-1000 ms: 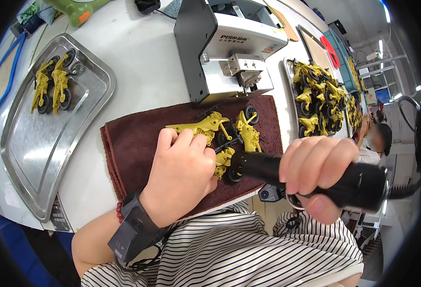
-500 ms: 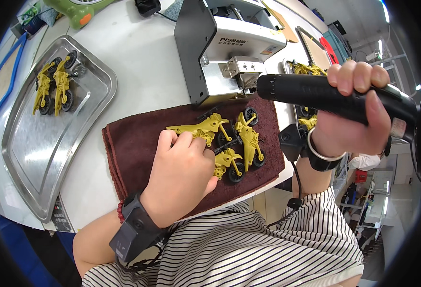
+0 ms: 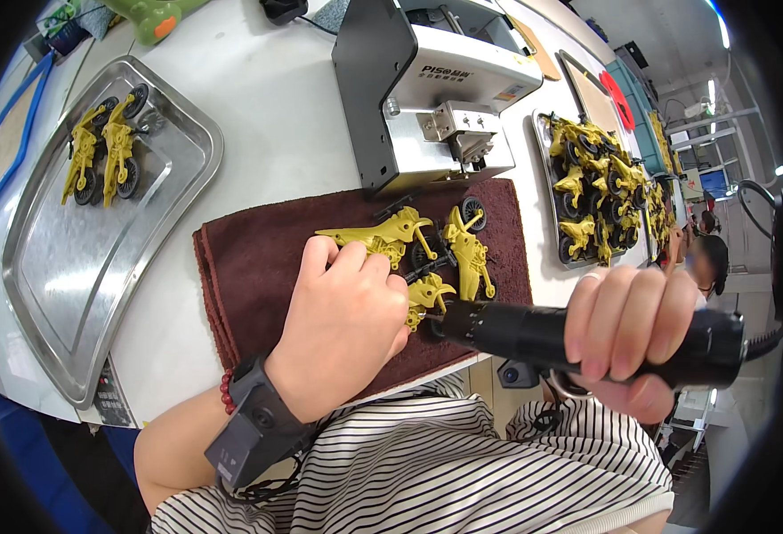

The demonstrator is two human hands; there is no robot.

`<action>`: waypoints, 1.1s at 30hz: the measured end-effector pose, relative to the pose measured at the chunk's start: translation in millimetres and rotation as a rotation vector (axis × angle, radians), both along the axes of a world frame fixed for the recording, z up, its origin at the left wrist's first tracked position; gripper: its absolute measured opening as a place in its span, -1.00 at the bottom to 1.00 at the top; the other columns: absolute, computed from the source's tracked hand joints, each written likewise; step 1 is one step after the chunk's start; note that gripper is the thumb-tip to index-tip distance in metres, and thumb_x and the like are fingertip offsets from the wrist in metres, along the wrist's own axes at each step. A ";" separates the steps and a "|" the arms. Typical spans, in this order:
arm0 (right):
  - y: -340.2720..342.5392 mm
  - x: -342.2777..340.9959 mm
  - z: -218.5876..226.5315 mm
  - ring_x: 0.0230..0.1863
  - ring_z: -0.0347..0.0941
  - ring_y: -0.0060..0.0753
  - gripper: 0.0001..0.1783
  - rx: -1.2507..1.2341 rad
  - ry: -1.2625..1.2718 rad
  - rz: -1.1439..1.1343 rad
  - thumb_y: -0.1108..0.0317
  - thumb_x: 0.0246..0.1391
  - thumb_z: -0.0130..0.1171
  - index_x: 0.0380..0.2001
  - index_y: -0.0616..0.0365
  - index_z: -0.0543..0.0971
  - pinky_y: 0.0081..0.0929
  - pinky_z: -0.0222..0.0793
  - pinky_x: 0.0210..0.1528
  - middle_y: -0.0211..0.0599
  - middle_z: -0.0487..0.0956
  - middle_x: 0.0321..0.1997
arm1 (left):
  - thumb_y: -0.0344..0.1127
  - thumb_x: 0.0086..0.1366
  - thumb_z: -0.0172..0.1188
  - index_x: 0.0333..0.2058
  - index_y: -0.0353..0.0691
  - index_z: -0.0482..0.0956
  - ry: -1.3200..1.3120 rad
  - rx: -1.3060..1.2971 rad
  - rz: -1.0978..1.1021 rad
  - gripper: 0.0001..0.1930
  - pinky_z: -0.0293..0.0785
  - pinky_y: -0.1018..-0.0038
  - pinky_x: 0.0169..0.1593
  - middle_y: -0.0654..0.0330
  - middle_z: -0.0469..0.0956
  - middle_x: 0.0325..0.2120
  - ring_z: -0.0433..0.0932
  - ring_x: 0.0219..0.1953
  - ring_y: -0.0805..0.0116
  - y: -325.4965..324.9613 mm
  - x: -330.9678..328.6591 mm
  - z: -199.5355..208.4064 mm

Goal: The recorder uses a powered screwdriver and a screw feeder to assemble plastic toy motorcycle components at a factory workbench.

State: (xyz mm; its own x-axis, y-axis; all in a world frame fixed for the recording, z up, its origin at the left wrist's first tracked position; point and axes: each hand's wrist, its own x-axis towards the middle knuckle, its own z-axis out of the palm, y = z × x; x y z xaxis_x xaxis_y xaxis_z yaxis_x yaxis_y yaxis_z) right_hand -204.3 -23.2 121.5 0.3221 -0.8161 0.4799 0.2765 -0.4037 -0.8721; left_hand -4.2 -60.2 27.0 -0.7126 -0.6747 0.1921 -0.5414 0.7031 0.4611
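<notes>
Gripping a black power screwdriver (image 3: 525, 333), the right hand (image 3: 627, 327) wraps fully round its barrel, right of the brown cloth (image 3: 262, 276), seemingly for control. On the cloth lie 3 yellow toy motorcycles (image 3: 381, 236); the left hand (image 3: 343, 311) curls against them, probably steadying; its hidden fingertips' hold cannot be told.

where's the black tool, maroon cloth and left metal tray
Black tool (image 3: 518, 331), head view: on its barrel.
Maroon cloth (image 3: 258, 267), head view: bare left part.
Left metal tray (image 3: 84, 276), head view: its bare floor.

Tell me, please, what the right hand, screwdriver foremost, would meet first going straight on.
Likely the nearest yellow toy motorcycle, by the left hand; depth is unclear: the screwdriver may already touch it.
</notes>
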 end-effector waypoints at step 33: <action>8.4 9.1 -12.4 -0.54 0.48 -0.48 -0.72 -0.049 0.085 -0.025 0.52 -0.21 0.27 -0.42 0.10 0.39 -0.57 0.48 -0.50 -0.40 0.52 -0.50 | -0.12 -0.18 0.34 -0.58 -0.15 0.47 -0.088 -0.051 0.029 -0.71 0.12 0.39 -0.13 0.31 0.39 -0.59 0.35 -0.38 0.38 4.0 -3.2 0.8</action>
